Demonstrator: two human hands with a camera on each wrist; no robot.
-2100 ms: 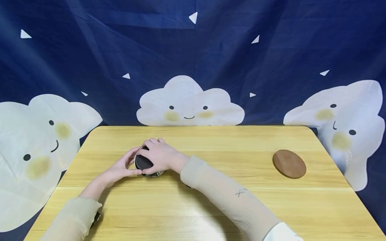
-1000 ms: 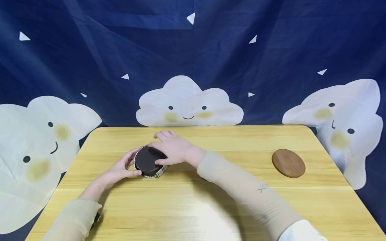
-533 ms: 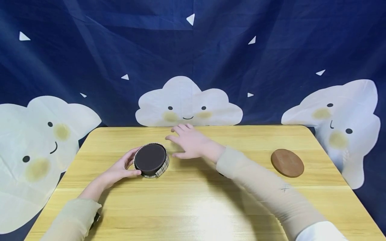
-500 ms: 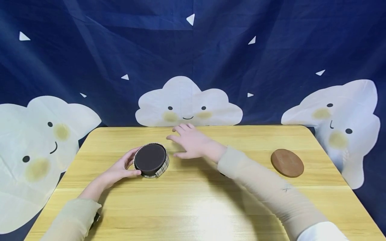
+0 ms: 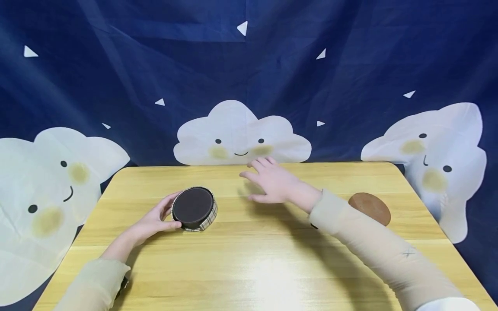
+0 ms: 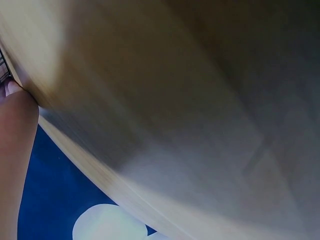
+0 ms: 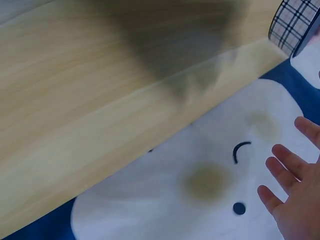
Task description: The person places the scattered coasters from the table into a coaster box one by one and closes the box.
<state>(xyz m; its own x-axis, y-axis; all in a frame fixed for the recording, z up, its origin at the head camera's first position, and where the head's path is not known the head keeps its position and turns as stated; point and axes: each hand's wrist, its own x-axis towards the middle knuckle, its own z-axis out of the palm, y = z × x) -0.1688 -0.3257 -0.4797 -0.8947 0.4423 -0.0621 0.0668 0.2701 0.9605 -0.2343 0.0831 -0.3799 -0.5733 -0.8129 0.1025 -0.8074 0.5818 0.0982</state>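
A low round box [image 5: 193,206] with a dark top and a plaid side sits on the left part of the table. My left hand [image 5: 151,222] holds it from the left, thumb at the front and fingers round the back; part of those fingers is hidden. In the left wrist view only a sliver of the box [image 6: 4,68] shows at the edge. My right hand [image 5: 274,183] is in the air to the right of the box, fingers spread and holding nothing. The right wrist view shows the plaid side of the box [image 7: 295,22] beyond the right hand's fingers.
A flat brown disc [image 5: 367,205] lies on the right side of the wooden table [image 5: 233,259], partly covered by the right sleeve [image 5: 373,242]. Behind the table hangs a dark blue cloth [image 5: 194,65] with smiling white clouds.
My right hand has let go of the round box and moved away to the right, uncovering its dark top. The left hand has stayed on the box.
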